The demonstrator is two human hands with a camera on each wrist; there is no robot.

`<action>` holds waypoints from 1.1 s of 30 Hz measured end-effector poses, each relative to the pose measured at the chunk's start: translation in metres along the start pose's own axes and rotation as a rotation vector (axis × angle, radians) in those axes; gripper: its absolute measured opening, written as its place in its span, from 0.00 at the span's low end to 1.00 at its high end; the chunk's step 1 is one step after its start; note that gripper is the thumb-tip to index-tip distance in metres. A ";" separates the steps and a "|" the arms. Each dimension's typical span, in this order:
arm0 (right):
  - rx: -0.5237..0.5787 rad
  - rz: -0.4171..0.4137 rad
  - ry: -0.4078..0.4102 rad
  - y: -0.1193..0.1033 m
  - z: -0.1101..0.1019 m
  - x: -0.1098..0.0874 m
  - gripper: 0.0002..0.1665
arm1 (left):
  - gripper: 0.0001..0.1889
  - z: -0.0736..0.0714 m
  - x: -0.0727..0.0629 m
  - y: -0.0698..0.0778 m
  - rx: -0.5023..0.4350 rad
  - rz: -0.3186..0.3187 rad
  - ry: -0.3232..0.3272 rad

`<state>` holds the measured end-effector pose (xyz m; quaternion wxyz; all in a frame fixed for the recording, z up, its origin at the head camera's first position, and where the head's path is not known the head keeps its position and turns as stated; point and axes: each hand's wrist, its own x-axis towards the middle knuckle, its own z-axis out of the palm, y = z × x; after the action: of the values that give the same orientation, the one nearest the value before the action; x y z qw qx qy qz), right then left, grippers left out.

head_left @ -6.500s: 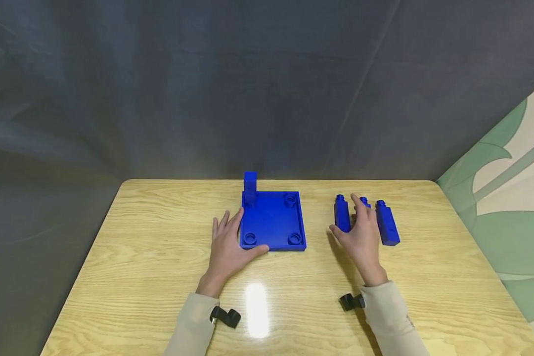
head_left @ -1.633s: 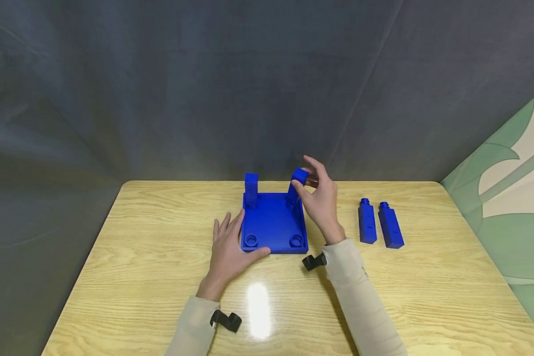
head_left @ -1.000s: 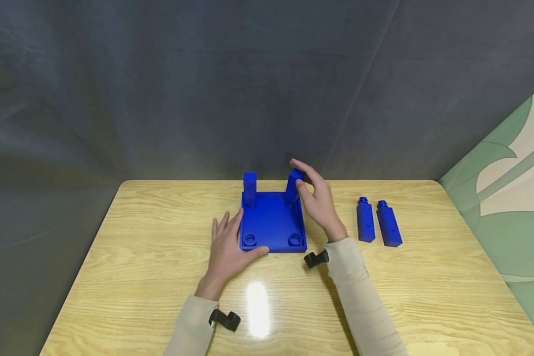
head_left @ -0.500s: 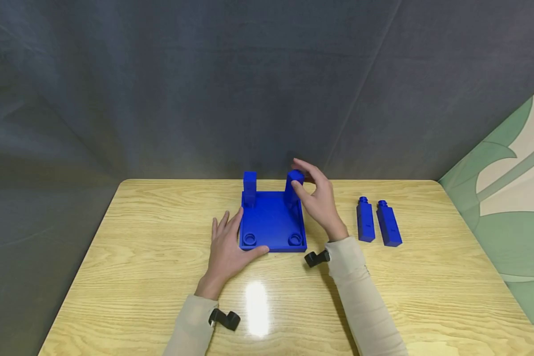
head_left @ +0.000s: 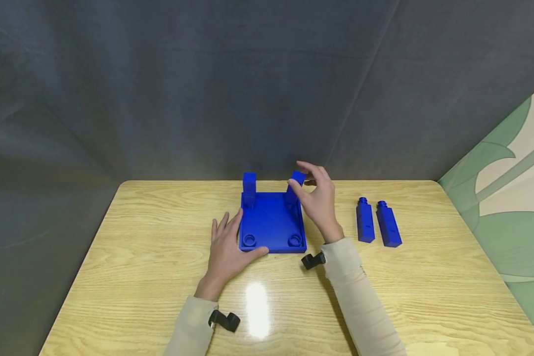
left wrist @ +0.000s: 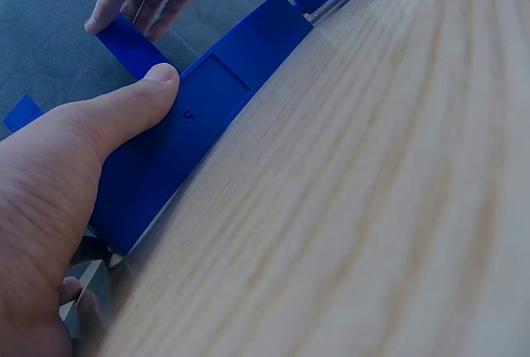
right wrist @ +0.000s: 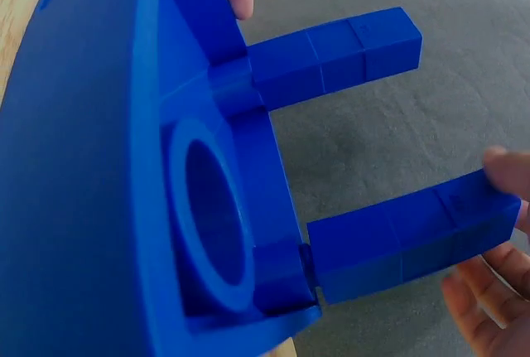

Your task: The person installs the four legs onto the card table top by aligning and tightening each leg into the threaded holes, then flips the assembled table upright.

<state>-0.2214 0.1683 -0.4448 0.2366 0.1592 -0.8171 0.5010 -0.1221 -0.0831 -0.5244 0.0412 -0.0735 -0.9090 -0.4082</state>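
No lettering can be read: on the outer wall of a blue tray (left wrist: 149,176), a small engraved mark (left wrist: 189,115) stays too blurred to decipher, while tiny marks on the left loose post (head_left: 365,216) and right loose post (head_left: 387,221) defy reading.

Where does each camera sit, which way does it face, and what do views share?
Head: worn on the head, facing forward and down at the square blue plastic-looking tray; left hand, right hand and beige fabric sleeves show.
Left wrist: worn there, facing the tray's near side; both hands show.
Right wrist: worn there, facing across the tray; parts of both hands show.
Shared: both wrist views show the right hand pinching a blue four-sided post.
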 end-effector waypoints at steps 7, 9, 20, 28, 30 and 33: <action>0.240 0.053 -0.138 0.012 -0.016 0.002 0.28 | 0.67 0.000 -0.001 0.000 -0.010 -0.012 -0.009; 0.312 0.075 -0.186 0.014 -0.020 0.002 0.28 | 0.67 -0.001 -0.001 0.000 -0.008 -0.014 -0.009; 0.395 0.133 -0.336 0.018 -0.017 0.001 0.26 | 0.67 0.000 0.000 0.000 -0.014 -0.005 -0.002; 0.237 0.182 -0.137 0.017 -0.009 -0.002 0.20 | 0.67 0.000 0.000 -0.001 -0.010 -0.003 -0.005; 0.206 0.185 -0.086 0.016 -0.006 -0.002 0.20 | 0.67 0.000 0.000 -0.001 -0.010 -0.002 -0.005; 0.156 0.181 -0.029 0.013 -0.001 -0.002 0.20 | 0.67 -0.001 0.000 0.000 -0.013 -0.001 -0.004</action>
<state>-0.2256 0.1751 -0.4550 0.1657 0.1099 -0.7900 0.5799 -0.1223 -0.0836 -0.5242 0.0386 -0.0741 -0.9065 -0.4140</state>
